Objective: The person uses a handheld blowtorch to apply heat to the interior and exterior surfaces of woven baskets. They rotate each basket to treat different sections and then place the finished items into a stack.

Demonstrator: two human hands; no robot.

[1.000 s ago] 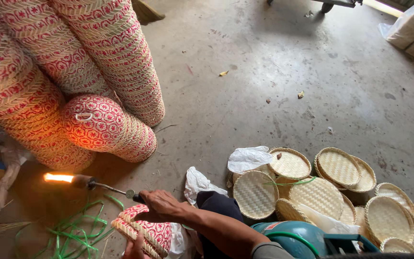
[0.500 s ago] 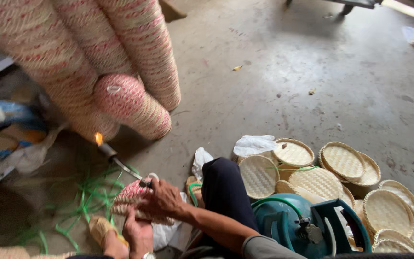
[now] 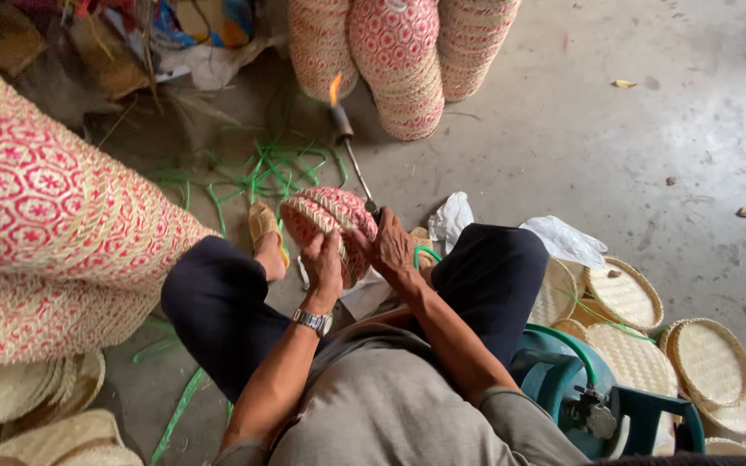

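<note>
A grey concrete floor (image 3: 615, 147) fills the view, and the person sits on it with knees spread. At the left edge a tall stack of red-and-cream woven baskets (image 3: 36, 224) lies on its side, and more such stacks (image 3: 403, 60) stand at the top. On the right, flat round cream woven lids (image 3: 710, 362) lie scattered and overlapping, just beside a teal gas cylinder (image 3: 563, 380) with a green hose (image 3: 563, 338) running from it. Loose green plastic strips (image 3: 261, 168) are strewn on the floor ahead of the knees. Between the knees, raised in front of the person, is a small red-and-cream woven basket (image 3: 325, 220). The left hand (image 3: 321, 259), with a wristwatch (image 3: 312, 321) on that arm, presses flat against the basket's near side, fingers curled around it. The right hand (image 3: 390, 250) clasps the basket's right side with closed fingers and also touches the handle end of a gas torch (image 3: 351, 155), whose thin metal tube points away and ends in a small orange flame (image 3: 335, 89) near the standing stacks.
</note>
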